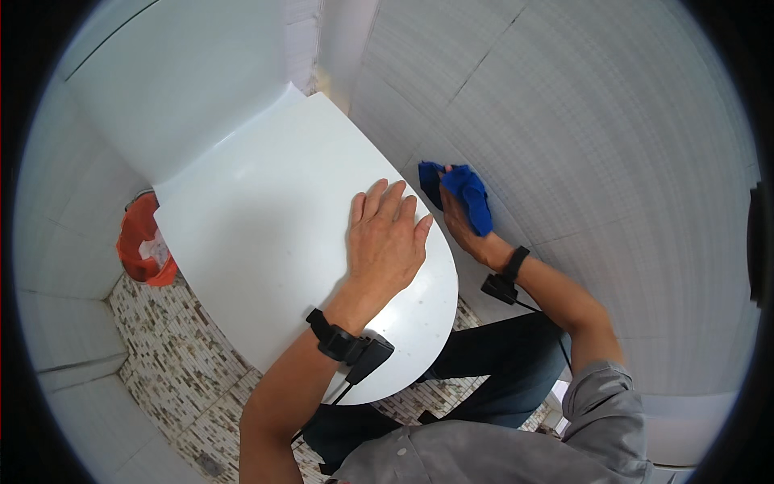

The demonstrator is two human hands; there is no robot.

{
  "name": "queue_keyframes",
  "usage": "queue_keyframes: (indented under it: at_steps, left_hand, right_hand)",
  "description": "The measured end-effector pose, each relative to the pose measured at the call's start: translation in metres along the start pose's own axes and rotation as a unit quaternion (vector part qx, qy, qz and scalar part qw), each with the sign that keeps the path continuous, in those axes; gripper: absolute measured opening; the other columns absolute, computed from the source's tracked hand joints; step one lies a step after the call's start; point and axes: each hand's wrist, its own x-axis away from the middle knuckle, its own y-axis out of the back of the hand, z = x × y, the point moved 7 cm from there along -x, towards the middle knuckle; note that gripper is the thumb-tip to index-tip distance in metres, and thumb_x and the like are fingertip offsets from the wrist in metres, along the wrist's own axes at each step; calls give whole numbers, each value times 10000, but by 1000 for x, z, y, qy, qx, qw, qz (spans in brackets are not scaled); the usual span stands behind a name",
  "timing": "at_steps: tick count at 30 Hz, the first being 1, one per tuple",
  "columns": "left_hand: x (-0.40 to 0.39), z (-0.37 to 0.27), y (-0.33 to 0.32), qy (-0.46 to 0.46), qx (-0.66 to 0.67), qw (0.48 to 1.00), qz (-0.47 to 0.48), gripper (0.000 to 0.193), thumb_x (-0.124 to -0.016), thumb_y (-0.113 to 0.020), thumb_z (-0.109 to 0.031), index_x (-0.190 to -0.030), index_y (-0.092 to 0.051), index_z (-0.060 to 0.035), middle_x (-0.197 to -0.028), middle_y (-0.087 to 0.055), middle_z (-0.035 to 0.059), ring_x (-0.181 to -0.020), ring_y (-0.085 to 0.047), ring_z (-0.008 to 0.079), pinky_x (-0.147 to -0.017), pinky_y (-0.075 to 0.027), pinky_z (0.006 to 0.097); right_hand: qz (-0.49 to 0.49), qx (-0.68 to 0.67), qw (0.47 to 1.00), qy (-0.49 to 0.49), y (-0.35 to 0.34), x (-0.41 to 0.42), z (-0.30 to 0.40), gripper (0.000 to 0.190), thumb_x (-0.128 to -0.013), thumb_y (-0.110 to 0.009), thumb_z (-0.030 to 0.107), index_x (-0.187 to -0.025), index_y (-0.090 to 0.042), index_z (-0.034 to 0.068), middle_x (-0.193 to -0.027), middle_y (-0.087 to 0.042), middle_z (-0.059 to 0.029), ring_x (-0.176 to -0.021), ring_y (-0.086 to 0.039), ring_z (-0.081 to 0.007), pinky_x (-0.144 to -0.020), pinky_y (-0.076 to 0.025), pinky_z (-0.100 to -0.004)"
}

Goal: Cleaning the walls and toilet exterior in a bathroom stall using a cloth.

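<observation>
Before me stands a white toilet with its lid [260, 181] down. My left hand [387, 239] lies flat on the lid near its right edge, palm down, fingers a little apart, holding nothing. To the right of the lid, my right hand [462, 221] has a blue cloth [471, 193] in its grasp, close to the grey tiled wall [544, 151]. The cloth hides most of the fingers, and whether it touches the wall cannot be told. Small spots show on the front part of the lid.
Left of the toilet, an orange-red lined bin [136, 242] holds white crumpled material. The toilet tank [181, 78] rises behind the lid. Tiled walls stand close on both sides. Below is a mosaic-patterned floor [187, 363] with a small drain [208, 464].
</observation>
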Motion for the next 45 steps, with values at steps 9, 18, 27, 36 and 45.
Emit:
queue_keyframes:
  at_steps: [9,18,27,36,45]
  left_hand:
    - [2,1,1,6,5,1000,-11,330,-961,-605,-263,-1103,-682,25,-1307,-600,188,-1294,-476,361,-1081,-339,494]
    - [4,1,5,-5,24,999,-35,333,-952,-613,-266,-1088,-687,29,-1291,-609,181,-1287,-482,350,-1078,-341,476]
    - [2,0,5,-8,22,999,-36,324,-948,-617,-265,-1066,-694,26,-1269,-613,180,-1275,-480,345,-1077,-336,476]
    - [3,0,4,-9,24,999,-39,332,-944,-620,-270,-1068,-694,29,-1267,-610,187,-1278,-469,348,-1078,-329,481]
    - [3,-3,5,-8,25,999,-31,343,-946,-617,-274,-1075,-694,33,-1272,-607,190,-1282,-466,352,-1075,-327,485]
  right_hand:
    - [-17,-38,999,-4,-4,1,9,587,-901,-477,241,-1366,-522,-115,-1444,-488,-277,-1403,-385,-439,-1187,-239,-565]
    - [-21,-105,994,-11,-7,5,13,610,-907,-481,252,-1382,-493,-130,-1460,-458,-296,-1407,-379,-438,-1186,-245,-558]
    - [-17,-122,992,-16,-14,6,17,630,-918,-463,253,-1404,-450,-147,-1497,-408,-299,-1434,-338,-432,-1186,-234,-566]
    - [-34,-124,991,23,-13,9,10,581,-931,-421,210,-1389,-470,-144,-1503,-384,-319,-1455,-303,-432,-1218,-181,-539]
    - [-19,-37,998,47,0,5,7,574,-909,-456,232,-1330,-532,-150,-1428,-458,-356,-1409,-371,-452,-1201,-215,-561]
